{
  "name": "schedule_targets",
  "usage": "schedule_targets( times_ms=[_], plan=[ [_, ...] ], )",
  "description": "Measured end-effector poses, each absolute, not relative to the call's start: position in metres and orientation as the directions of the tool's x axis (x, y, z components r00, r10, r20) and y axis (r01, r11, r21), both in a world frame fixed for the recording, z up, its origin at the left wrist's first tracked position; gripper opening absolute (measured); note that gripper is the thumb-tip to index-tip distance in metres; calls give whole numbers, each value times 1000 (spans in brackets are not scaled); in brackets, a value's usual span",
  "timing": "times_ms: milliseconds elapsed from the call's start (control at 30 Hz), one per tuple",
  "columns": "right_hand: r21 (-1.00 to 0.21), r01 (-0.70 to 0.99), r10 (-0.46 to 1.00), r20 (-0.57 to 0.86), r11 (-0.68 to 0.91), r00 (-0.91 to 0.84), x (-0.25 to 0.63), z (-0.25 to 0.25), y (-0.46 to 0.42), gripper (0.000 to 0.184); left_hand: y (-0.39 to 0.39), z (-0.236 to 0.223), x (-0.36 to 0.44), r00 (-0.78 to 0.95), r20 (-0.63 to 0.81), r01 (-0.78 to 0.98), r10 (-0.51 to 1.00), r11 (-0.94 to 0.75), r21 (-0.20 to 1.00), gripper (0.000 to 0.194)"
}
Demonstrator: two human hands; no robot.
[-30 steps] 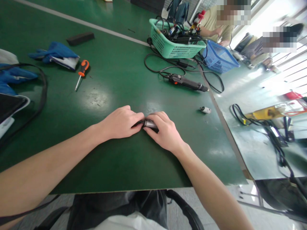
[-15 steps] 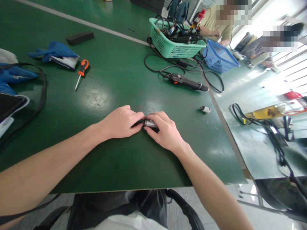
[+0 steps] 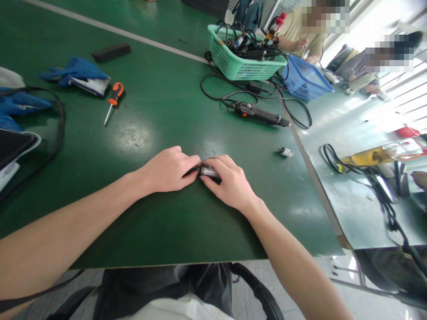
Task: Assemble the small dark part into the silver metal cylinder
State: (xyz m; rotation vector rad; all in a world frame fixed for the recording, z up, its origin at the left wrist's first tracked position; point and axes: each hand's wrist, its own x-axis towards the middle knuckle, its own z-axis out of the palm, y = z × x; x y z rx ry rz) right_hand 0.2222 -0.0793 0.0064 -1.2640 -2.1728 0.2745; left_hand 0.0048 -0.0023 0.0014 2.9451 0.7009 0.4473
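Both of my hands rest close together on the green table [image 3: 150, 235]. My right hand [image 3: 230, 180] is closed around a silver metal cylinder [image 3: 209, 172], with part of it showing between thumb and fingers. At the cylinder's left end, my left hand [image 3: 175, 171] pinches a dark slim part [image 3: 191, 170], mostly covered by the fingers. The two pieces meet between my fingertips; whether they are joined I cannot tell. To the right lies a small silver cylindrical piece [image 3: 286, 152], apart from my hands.
A corded electric screwdriver [image 3: 256, 113] lies ahead, before a green basket [image 3: 247, 69] of cables and a blue basket [image 3: 305, 82]. On the left are an orange-black screwdriver [image 3: 115, 98], blue gloves [image 3: 78, 73] and a black block [image 3: 111, 52]. Co-workers sit at far right.
My hands and the cylinder have hardly moved. At the right edge a co-worker's hand has come into view, and the far co-worker's hand has risen slightly.
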Motion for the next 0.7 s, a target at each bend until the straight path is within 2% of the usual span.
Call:
schedule_targets(
  times_ms=[700],
  plan=[
    [-459, 723, 849, 382, 516, -364, 222, 8, -79, 19, -3, 4, 6, 848, 282, 429, 448, -894, 129, 20]
  ],
)
